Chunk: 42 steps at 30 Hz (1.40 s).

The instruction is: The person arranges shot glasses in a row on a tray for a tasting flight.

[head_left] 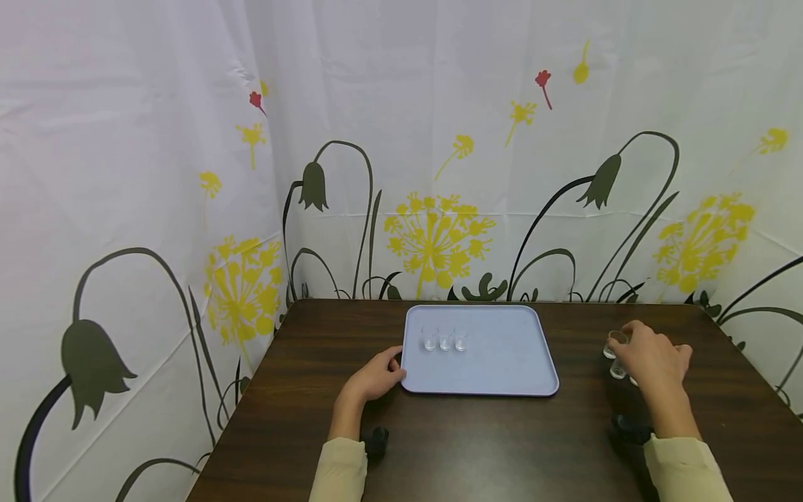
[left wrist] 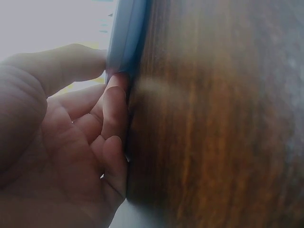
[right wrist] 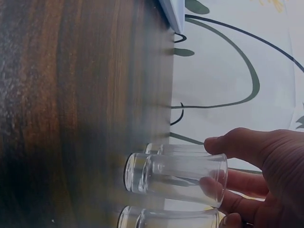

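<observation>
Thumb and fingers of my left hand pinch the left edge of the pale blue tray, thumb above and fingertips at its underside. Three small clear glasses stand in a row on the tray, the middle one between two others. Right of the tray, my right hand pinches the rim of a back glass. A nearer glass partly covers it in the right wrist view; another glass stands alongside, mostly hidden by the hand in the head view.
The dark wooden table reaches back to a white curtain printed with flowers. A black device is at the left wrist, and another black device at the right. A corner of the tray shows in the right wrist view.
</observation>
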{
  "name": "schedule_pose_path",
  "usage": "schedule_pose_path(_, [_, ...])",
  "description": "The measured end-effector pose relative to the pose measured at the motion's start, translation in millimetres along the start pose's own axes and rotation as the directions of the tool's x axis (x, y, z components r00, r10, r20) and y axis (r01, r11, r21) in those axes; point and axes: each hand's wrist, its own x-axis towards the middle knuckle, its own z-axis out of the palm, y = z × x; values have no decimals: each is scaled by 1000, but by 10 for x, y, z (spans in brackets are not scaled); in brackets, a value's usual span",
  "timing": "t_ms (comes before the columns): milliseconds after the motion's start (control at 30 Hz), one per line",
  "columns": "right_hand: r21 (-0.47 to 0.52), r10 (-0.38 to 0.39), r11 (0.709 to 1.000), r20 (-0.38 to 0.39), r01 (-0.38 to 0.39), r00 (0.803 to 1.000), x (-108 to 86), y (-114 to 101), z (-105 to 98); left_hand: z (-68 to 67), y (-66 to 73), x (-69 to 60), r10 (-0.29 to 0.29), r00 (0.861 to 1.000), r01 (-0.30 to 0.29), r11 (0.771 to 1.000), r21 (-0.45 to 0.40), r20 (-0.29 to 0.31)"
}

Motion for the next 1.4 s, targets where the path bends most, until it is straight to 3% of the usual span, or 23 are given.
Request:
schedule_pose_path(300, [22,0,1000,12,-1,1000,23,-35,19,-14,-6,-17,-9,1000,10,1000,3,-11])
schedule_pose_path(733, [36,-59,997,-76,62,995,22,-66,105,5,-44,-21,50,999,-50,999,0,22])
schedule_pose_path(967, [45,-81,995,-133,88,988,28,-137,113,10,-22,16,-3,1000,3,1000,-3,9])
schedule_pose_path(1200, [51,-81,995,-138,88,987,10,-260,149,22,-6,-3,0,1000,0,1000,-9,6])
schedule_pose_path(1400, [73,-127,987,-164,141,978,10,-445,242,10,-17,11,-10,1000,10,1000,-11,1])
